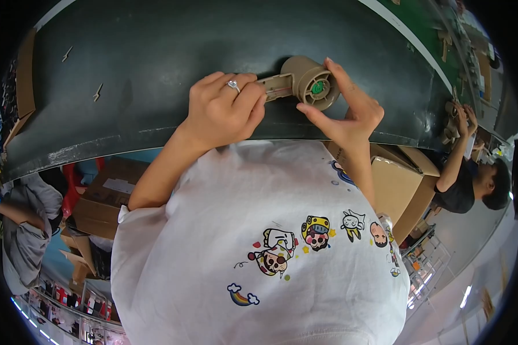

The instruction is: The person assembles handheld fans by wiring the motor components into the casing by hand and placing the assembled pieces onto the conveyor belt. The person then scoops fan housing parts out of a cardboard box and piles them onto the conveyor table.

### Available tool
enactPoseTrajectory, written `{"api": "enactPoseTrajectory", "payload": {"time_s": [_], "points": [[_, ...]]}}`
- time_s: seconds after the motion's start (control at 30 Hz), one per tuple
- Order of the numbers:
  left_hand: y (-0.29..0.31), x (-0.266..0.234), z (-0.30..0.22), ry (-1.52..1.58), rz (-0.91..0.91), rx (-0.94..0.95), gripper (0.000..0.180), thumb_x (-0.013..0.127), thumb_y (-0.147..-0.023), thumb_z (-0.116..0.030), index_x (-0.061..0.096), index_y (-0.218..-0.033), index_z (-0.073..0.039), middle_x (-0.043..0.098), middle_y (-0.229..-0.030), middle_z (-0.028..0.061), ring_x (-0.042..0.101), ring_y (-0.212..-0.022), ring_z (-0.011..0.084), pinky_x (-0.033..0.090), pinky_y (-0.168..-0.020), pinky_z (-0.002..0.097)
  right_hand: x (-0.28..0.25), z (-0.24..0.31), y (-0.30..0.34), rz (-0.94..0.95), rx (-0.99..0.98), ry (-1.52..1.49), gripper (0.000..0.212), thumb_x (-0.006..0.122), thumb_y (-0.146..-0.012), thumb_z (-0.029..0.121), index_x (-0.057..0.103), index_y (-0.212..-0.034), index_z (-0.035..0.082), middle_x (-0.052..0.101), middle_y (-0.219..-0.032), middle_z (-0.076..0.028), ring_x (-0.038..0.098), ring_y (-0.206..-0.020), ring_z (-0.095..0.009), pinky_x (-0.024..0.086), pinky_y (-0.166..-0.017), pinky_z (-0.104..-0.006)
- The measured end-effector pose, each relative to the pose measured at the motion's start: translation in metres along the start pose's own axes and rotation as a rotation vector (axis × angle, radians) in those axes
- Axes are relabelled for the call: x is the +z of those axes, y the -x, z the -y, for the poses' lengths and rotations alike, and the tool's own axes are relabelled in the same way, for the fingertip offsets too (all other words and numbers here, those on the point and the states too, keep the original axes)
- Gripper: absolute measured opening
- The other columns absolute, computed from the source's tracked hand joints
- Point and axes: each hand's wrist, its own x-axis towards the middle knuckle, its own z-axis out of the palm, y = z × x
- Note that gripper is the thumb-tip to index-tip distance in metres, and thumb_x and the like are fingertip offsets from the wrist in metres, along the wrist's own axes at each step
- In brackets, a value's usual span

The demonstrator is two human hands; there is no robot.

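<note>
Gripped between both hands, a tan plastic part (302, 83) is held just above the dark conveyor belt (155, 52), near the belt's near edge. Its round drum end, with a green centre (317, 88), is pinched by the right hand (351, 109): the index finger is laid over the drum's far side and the thumb is pressed against its near rim. The flat arm that sticks out from the drum is clasped by the left hand (221, 109), whose fingers are curled closed over it, so that the arm's end is hidden; a ring (233, 85) is worn on one of those fingers.

Two small tan scraps (98, 92) are seen lying on the belt, well apart from the part, toward the belt's left end. A white shirt with cartoon prints (259, 241) is seen below the belt's near edge. Brown cardboard boxes (394, 178) are stacked beside the belt, under its right stretch, and more of them (106, 198) under its left stretch. Further along the belt to the right, another person (472, 172) is seen with hands raised to a tan piece (452, 123) at the belt's edge.
</note>
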Motion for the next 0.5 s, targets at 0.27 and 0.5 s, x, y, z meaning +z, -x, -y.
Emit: {"api": "enactPoseTrajectory", "payload": {"time_s": [0.27, 0.5], "points": [[0.013, -0.008, 0.004, 0.112, 0.079, -0.175, 0.011, 0.064, -0.067, -0.003, 0.058, -0.076, -0.004, 0.067, -0.081, 0.0119, 0.056, -0.053, 0.0232, 0.047, -0.052, 0.0321, 0.022, -0.014, -0.003, 0.107, 0.134, -0.146, 0.067, 0.082, -0.066, 0.033, 0.059, -0.124, 0.006, 0.051, -0.137, -0.011, 0.053, -0.121, -0.030, 0.034, -0.103, -0.0535], [0.005, -0.015, 0.006, 0.145, 0.106, -0.178, 0.008, 0.062, -0.071, -0.004, 0.058, -0.077, -0.003, 0.066, -0.080, 0.0145, 0.061, -0.060, 0.0301, 0.049, -0.055, 0.0354, 0.022, -0.011, -0.005, 0.085, 0.171, -0.132, 0.068, 0.079, -0.068, 0.037, 0.056, -0.129, 0.016, 0.045, -0.141, -0.013, 0.052, -0.120, -0.034, 0.033, -0.103, -0.0554]]}}
